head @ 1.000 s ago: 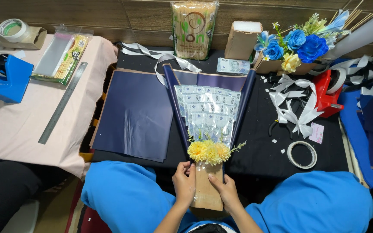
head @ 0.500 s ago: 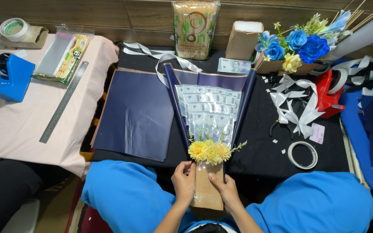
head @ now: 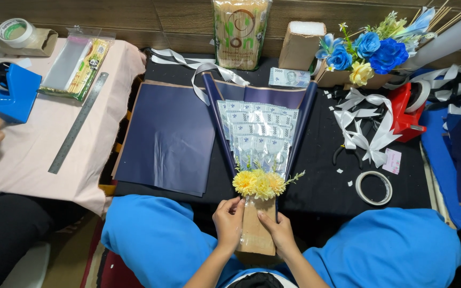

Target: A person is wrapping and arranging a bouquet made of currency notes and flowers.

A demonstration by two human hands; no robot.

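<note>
i see money bouquet point(head: 257, 154) at lower centre of frame on black table point(head: 321, 176). left hand point(head: 229, 223) and right hand point(head: 277, 230) pinch brown paper stem point(head: 254, 234). judge it light, floppy, crease-prone; i'd grip stem, not notes or yellow flowers point(head: 259, 184).

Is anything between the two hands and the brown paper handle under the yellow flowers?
Nothing visible is. The left hand and right hand already touch the brown paper handle on either side, just below the yellow flowers.
</note>
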